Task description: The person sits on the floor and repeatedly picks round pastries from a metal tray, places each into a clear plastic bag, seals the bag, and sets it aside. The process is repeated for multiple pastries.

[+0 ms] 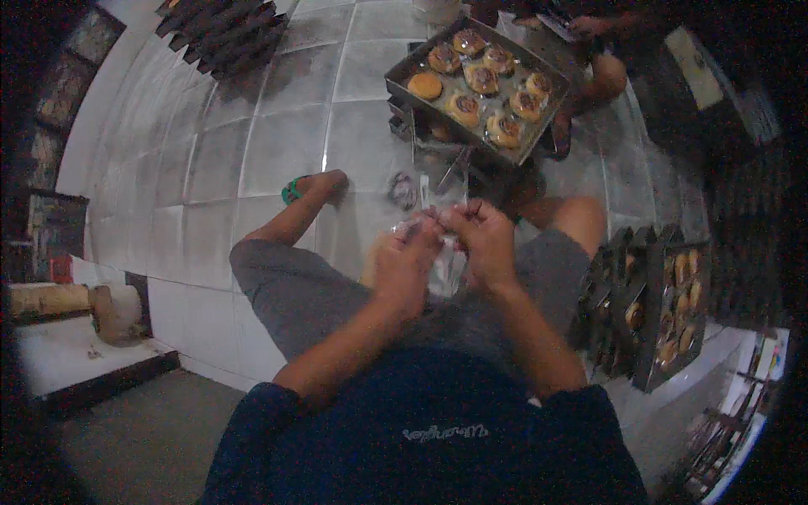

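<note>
Over my lap, my left hand (pixel 407 259) and my right hand (pixel 486 246) are close together with their fingers pinched. Between them is a clear plastic bag (pixel 446 273), gripped from both sides; motion blur hides what may be inside it. Just beyond the hands stands a dark metal tray (pixel 444 119), raised on other trays. It holds several round golden buns with brown swirled tops (pixel 482 80), some of which look wrapped in clear plastic. One bun (pixel 425 85) at its left corner has a plain top.
More trays of buns (pixel 673 311) stand tilted at my right. A stack of dark trays (pixel 223 34) lies at the far left on the tiled floor (pixel 286 151). Another person's arm (pixel 602 25) reaches in at the far right. A pale roll (pixel 50 299) rests on a ledge at left.
</note>
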### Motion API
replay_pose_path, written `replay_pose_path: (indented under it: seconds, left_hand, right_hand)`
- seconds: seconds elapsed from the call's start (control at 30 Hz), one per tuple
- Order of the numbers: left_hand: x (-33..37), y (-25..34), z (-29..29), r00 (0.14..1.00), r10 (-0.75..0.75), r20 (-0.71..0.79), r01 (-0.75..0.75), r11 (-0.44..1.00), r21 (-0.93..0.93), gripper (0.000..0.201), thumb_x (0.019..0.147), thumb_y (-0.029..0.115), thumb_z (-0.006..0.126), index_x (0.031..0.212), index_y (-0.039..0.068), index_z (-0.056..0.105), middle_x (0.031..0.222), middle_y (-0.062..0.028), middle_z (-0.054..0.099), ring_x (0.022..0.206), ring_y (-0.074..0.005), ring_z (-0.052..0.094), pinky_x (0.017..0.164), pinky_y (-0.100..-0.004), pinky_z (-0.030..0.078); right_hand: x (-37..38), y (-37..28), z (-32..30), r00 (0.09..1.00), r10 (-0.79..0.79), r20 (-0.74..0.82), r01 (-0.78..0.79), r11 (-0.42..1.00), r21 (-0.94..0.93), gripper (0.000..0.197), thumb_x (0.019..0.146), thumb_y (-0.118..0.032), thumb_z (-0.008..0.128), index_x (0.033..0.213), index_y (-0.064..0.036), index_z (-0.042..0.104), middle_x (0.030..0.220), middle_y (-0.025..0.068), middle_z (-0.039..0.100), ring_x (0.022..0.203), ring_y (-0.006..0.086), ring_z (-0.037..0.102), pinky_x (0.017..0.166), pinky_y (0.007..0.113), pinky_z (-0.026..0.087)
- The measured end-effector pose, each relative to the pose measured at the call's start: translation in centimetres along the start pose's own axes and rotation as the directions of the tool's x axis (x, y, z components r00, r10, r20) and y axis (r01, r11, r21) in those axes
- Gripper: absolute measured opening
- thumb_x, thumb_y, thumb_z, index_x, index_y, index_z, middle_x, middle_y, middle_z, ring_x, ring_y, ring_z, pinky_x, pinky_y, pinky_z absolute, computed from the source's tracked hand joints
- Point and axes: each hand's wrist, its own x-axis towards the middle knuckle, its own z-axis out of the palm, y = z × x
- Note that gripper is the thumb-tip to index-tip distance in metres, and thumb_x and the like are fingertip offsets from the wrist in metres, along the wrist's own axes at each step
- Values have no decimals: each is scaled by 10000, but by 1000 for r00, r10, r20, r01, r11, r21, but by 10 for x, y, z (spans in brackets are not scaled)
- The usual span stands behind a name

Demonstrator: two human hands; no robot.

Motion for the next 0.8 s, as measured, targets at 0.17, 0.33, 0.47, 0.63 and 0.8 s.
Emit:
replay_pose_path:
  seconds: [0.17,0.33,0.47,0.63,0.8]
  left_hand:
    - [75,45,-69,999,41,4,-40,990,-139,206,1006,209,703,1106,35,653,1026,-64,672,908,-195,670,870,-361,572]
    - [137,43,-167,967,107,-230,-93,993,72,263,957,228,765,1092,28,660,1030,-60,664,943,-192,664,853,-371,591]
    - [173,66,-133,975,139,-174,-95,967,238,298,943,302,781,960,15,705,876,-12,679,811,-129,642,768,-301,531]
    - [181,76,-147,925,363,-110,-157,631,759,455,970,407,738,731,28,660,654,-18,603,637,-118,576,594,-299,450]
    - [209,49,-164,925,-93,-369,45,990,-136,448,1004,493,672,796,104,591,707,18,546,605,-136,519,544,-292,406]
  right_hand:
    - [48,-10,25,946,172,276,-70,936,-346,298,926,-275,792,1019,-2,716,890,69,749,776,121,681,662,278,531]
    - [241,14,35,968,104,229,27,861,-508,288,964,-311,718,1070,-44,730,968,48,736,824,144,677,710,289,516]
    - [461,24,-62,985,163,-48,-170,938,-302,313,965,-329,716,1098,-46,694,1053,92,699,881,197,683,790,338,566]
    - [514,40,11,934,355,33,-270,765,-585,373,927,-372,763,1138,-71,702,1079,68,687,898,183,639,830,325,547]
    - [492,37,30,933,339,120,-137,645,-752,385,909,-329,791,1176,-67,700,1091,68,690,926,174,670,793,334,549]
